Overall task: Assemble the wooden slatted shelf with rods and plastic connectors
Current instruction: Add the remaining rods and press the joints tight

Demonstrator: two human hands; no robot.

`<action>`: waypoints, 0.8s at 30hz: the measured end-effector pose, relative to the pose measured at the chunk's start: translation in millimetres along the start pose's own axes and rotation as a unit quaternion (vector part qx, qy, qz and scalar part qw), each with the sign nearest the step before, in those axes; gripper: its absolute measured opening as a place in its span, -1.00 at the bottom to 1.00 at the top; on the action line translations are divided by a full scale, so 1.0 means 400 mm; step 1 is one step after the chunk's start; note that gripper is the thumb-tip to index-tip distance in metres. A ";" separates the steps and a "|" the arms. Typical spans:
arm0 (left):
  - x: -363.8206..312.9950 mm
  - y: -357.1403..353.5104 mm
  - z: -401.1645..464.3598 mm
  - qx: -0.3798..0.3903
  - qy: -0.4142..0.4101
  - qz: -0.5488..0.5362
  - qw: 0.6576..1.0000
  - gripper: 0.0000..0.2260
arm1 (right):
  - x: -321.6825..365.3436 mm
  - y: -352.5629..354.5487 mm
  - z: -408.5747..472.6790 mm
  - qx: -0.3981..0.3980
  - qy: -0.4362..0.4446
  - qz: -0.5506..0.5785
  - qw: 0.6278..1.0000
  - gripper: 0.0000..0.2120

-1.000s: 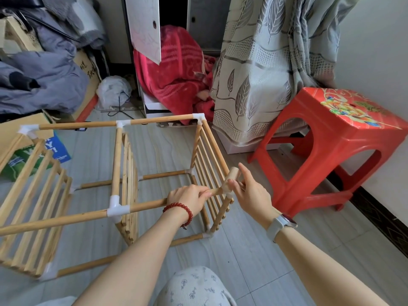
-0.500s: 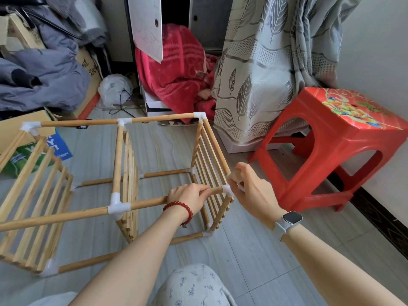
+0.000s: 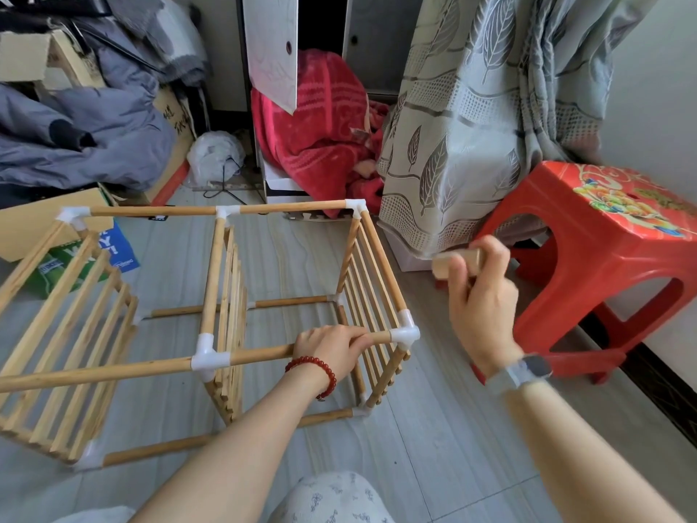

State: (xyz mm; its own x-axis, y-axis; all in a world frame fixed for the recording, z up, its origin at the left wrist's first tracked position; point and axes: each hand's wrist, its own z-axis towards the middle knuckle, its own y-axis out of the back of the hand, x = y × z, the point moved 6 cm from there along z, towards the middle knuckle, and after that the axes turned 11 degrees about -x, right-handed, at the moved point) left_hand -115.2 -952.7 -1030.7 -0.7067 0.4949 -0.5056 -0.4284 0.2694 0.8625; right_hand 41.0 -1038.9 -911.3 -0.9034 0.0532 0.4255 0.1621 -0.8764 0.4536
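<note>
We steady the near rod in our curled left hand while the right hand grips a raised wooden block — next, probably, a tap on the corner connector.

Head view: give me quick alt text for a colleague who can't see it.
A person's left hand grips a rod of a half-built wooden slatted shelf lying on its side on the floor, beside a white corner connector. The right hand holds a short wooden block raised above that corner, near a red stool.
</note>
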 end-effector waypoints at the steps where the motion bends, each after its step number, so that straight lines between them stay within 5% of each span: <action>1: -0.002 0.000 0.001 -0.001 0.000 -0.002 1.000 -0.70 | -0.017 -0.022 -0.056 0.060 -0.024 -0.009 0.998 -0.83; 4: -0.005 0.000 0.003 0.003 0.000 -0.001 1.000 -0.70 | -0.040 -0.066 -0.158 0.197 0.069 -0.058 0.976 -0.74; 9: 0.002 0.010 0.006 -0.005 -0.005 0.005 1.000 -0.69 | -0.050 0.002 0.029 -0.001 0.024 -0.005 1.000 -0.72; 13: -0.005 0.006 0.005 -0.003 -0.005 0.003 1.000 -0.72 | -0.066 -0.069 -0.140 0.150 0.020 -0.031 0.988 -0.65; 19: -0.002 0.009 0.008 -0.001 0.003 0.012 1.000 -0.70 | -0.010 0.012 0.041 -0.089 0.063 -0.014 0.994 -0.88; 24: -0.010 0.000 -0.002 0.006 0.001 0.012 1.000 -0.69 | -0.044 -0.086 -0.141 0.095 0.117 -0.065 0.986 -0.84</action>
State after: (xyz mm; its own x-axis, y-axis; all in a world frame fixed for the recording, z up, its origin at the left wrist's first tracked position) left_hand -112.8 -955.5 -1028.6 -0.7174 0.5002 -0.4850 -0.4051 0.2668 0.8744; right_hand 29.1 -1036.6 -978.7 -0.9846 0.0280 0.1726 0.0907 -0.7621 0.6411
